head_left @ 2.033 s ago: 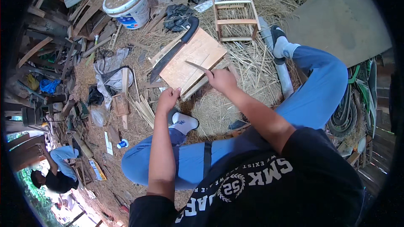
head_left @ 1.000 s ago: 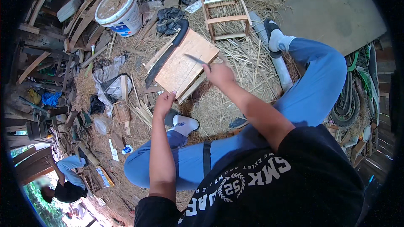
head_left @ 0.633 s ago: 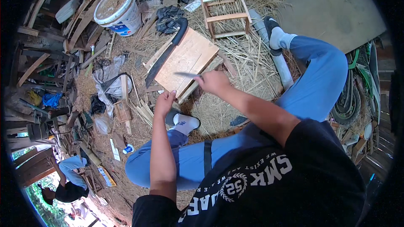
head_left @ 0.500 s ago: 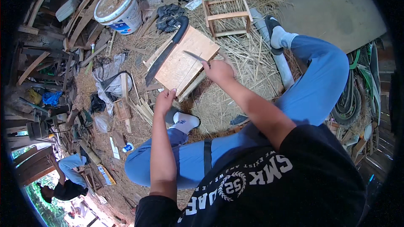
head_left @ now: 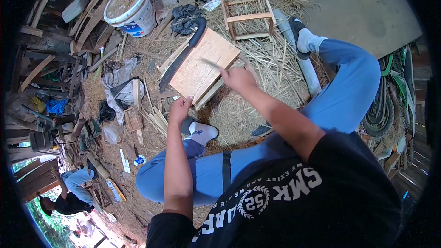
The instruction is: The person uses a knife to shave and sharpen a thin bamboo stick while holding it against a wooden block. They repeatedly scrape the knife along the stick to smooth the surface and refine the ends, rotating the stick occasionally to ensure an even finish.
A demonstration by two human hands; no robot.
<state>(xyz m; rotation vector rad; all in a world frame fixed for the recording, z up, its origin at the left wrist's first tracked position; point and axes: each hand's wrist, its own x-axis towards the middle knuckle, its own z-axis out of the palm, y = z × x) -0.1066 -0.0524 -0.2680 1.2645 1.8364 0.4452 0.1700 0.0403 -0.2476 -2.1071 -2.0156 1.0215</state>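
Observation:
My right hand (head_left: 240,80) is closed around the handle of a small knife (head_left: 210,63), its slightly blurred blade pointing left over a pale wooden board (head_left: 188,71). At the board's near edge, my left hand (head_left: 181,108) pinches the end of a thin stick (head_left: 205,82). That stick runs up across the board and passes under or beside the blade; I cannot tell which. Along the board's left side lies a dark machete (head_left: 177,66) with a black curved handle.
A small wooden slatted frame (head_left: 245,7) stands on straw beyond the board. A white bucket (head_left: 131,11) is at the far left, near scrap wood. A grey sheet (head_left: 363,9) and a motorbike wheel (head_left: 381,115) are at right. Another person (head_left: 71,202) sits at lower left.
The right hand and knife have shifted very slightly, and the blade now looks blurred. My left hand stays at the board's near edge.

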